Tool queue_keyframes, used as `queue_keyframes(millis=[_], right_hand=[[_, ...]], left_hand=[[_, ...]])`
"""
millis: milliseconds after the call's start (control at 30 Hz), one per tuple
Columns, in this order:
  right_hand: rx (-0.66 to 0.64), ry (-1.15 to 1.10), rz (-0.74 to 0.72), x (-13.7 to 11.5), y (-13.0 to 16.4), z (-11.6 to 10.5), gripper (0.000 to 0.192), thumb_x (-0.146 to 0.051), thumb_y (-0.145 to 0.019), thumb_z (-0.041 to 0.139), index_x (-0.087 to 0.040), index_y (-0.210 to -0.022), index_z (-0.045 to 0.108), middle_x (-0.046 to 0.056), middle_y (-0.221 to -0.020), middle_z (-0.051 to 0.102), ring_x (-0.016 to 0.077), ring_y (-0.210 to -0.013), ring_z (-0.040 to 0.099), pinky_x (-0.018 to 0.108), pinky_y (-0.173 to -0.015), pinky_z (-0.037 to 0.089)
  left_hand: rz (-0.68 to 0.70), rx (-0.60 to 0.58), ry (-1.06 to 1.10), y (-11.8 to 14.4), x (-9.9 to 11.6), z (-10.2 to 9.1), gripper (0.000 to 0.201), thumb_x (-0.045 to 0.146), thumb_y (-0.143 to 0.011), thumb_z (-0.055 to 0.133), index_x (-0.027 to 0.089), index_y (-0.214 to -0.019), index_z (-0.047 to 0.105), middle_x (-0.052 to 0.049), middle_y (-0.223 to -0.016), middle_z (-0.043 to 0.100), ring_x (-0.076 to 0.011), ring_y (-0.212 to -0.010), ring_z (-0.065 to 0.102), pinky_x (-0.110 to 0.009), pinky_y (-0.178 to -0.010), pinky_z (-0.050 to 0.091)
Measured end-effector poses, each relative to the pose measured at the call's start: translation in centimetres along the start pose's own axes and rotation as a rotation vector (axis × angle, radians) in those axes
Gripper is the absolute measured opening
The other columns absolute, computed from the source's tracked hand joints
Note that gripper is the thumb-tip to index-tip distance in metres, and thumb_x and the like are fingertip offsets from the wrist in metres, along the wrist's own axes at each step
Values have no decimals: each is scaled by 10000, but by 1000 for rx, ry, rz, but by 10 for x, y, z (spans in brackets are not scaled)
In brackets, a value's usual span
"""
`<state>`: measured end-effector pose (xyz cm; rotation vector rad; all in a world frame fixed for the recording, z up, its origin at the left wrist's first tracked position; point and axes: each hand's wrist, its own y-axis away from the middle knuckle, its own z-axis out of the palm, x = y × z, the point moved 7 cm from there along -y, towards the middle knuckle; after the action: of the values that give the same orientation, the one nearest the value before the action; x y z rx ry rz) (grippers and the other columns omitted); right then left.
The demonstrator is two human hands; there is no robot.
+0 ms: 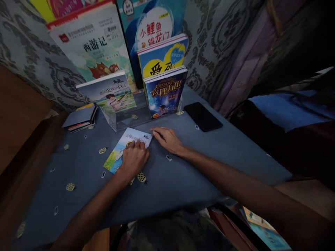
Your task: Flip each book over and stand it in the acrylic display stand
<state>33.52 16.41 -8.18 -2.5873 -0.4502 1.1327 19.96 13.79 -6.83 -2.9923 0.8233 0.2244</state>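
Observation:
A thin paperback book with a pale blue cover, a green patch and Chinese lettering lies flat on the cloth-covered table. My left hand presses on it, fingers curled over the cover and hiding much of the picture. Beside the book's upper right corner rests my right hand, its fingers loosely stretched out and the tips at the corner. Just behind, a clear acrylic stand bears a book with a guitar player on the left and a dark blue book on the right.
A black phone lies to the right on the patterned tablecloth. Some small books are stacked at the left. Larger books stand at the back before a patterned wall covering. A purple curtain hangs at right.

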Motion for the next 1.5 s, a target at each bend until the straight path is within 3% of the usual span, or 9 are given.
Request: queue_keyframes(millis=[267, 567, 733, 867, 1033, 1133, 1267, 1400, 1500], right_hand=[[-116, 295, -9, -14, 2, 5, 300, -239, -1026, 428, -146, -1134, 693, 114, -958, 738, 228, -899, 656, 350, -884, 431], [-136, 416, -15, -20, 4, 7, 283, -232, -1027, 439, -147, -1069, 706, 110, -919, 737, 226, -880, 647, 335, -850, 407], [-228, 485, -125, -30, 11, 18, 274, -243, -1025, 462, -155, -1008, 721, 108, -981, 748, 245, -976, 632, 356, -887, 424], [-244, 527, -137, -36, 16, 24, 289, -237, -1027, 445, -143, -1065, 715, 136, -1108, 732, 263, -1053, 634, 395, -950, 450], [-245, 548, -123, -34, 21, 37, 389, -330, -1016, 474, -87, -1278, 627, 207, -1342, 637, 316, -1260, 576, 465, -1065, 439], [-244, 497, -127, -30, 22, 44, 530, -416, -1015, 456, -81, -1421, 514, 222, -1473, 536, 331, -1396, 470, 513, -1147, 364], [-285, 462, -128, -27, 15, 48, 604, -486, -1026, 382, -88, -1476, 447, 216, -1533, 470, 326, -1454, 398, 536, -1172, 315], [-317, 459, -123, -26, -1, 52, 661, -532, -1025, 350, -52, -1471, 435, 244, -1553, 426, 336, -1464, 379, 556, -1170, 293], [-317, 440, -111, -23, -10, 55, 659, -520, -1023, 358, -50, -1480, 420, 244, -1568, 402, 335, -1476, 357, 568, -1179, 269]], left_hand=[[10, 27, 1, 1, 3, 0, 257, 250, -1007, 434, 105, -1057, 641, -179, -1130, 677, -306, -1151, 615, -417, -933, 499], [38, 72, -4, 3, 2, 0, 288, 283, -1013, 450, 87, -1091, 647, -192, -1179, 683, -314, -1174, 616, -419, -929, 511], [123, 96, -4, 8, -2, 0, 291, 291, -1009, 478, 90, -1140, 642, -194, -1264, 666, -316, -1169, 629, -426, -924, 539], [263, 136, 91, 19, -17, 4, 362, 328, -1014, 483, 120, -1291, 586, -171, -1372, 618, -311, -1291, 566, -451, -1019, 516], [449, 86, 306, 45, -43, 13, 507, 424, -1019, 485, 192, -1469, 466, -114, -1555, 455, -266, -1473, 380, -446, -1197, 372], [471, 14, 393, 63, -57, 17, 624, 504, -989, 533, 245, -1536, 380, -96, -1600, 386, -259, -1502, 327, -463, -1230, 312], [479, -13, 407, 82, -61, 20, 780, 560, -924, 616, 269, -1574, 297, -97, -1611, 363, -269, -1518, 287, -487, -1247, 266], [470, 54, 381, 89, -57, 21, 682, 486, -962, 594, 269, -1555, 335, -93, -1598, 388, -257, -1511, 305, -498, -1235, 292], [465, 150, 357, 90, -52, 22, 547, 440, -982, 578, 245, -1479, 458, -99, -1529, 493, -258, -1468, 392, -516, -1207, 341]])
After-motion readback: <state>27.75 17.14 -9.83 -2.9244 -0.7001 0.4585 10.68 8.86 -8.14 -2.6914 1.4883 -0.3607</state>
